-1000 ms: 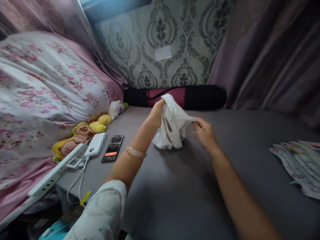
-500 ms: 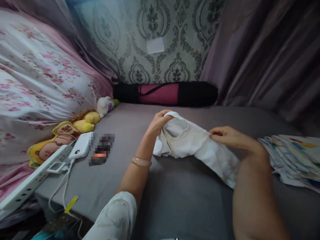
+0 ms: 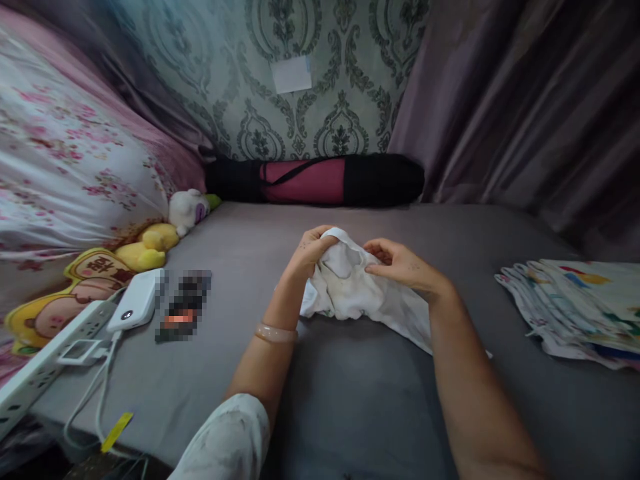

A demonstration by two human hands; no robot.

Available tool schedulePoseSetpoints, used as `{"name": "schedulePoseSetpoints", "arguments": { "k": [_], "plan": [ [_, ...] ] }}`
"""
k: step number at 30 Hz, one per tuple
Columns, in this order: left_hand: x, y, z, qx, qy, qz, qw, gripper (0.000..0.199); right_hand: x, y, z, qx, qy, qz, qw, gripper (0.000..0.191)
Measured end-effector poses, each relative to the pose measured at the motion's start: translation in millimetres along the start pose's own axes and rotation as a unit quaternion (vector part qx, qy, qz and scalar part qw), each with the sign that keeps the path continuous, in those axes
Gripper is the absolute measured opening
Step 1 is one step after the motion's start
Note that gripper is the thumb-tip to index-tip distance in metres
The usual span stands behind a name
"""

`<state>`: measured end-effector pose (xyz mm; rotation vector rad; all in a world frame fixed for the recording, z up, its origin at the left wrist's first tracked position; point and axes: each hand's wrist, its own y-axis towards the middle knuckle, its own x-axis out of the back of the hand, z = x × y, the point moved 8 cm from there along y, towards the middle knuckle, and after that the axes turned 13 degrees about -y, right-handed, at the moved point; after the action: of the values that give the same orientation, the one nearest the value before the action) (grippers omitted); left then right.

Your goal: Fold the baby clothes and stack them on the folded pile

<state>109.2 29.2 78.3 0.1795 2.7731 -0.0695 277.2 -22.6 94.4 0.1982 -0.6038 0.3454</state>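
A crumpled white garment (image 3: 350, 293) hangs from my hands just above the grey bed surface, its opening facing up toward me. My left hand (image 3: 314, 248) is closed on the rim of that opening, thumb inside and fingers behind. On the opposite side of the opening, my right hand (image 3: 393, 263) has its thumb and curled fingers at the cloth, pinching the edge. The longer part of the garment trails down to the right, partly hidden behind my right forearm. A pale bangle circles my left wrist.
Folded printed cloths (image 3: 575, 307) are stacked at the right. On the left are a white power bank (image 3: 137, 300), a power strip (image 3: 55, 353), cables, a blurred dark object (image 3: 185, 303) and plush toys (image 3: 145, 250). A black and pink bag (image 3: 310, 180) lies along the wall.
My right hand has moved left and up along the garment to the opening's edge. My left hand keeps its hold. The view has shifted slightly to the right.
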Motion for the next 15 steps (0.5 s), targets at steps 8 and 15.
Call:
{"name": "schedulePoseSetpoints", "arguments": {
  "k": [8, 15],
  "plan": [
    [21.5, 7, 20, 0.041, 0.028, -0.063, 0.997, 0.005, -2, 5, -3, 0.014, -0.007, -0.023, 1.000, 0.023],
    [29.7, 10, 33, 0.076, 0.078, -0.043, 0.993, 0.026, -1, 6, -7, 0.008, -0.034, -0.036, 0.999, 0.018]
  ]
}}
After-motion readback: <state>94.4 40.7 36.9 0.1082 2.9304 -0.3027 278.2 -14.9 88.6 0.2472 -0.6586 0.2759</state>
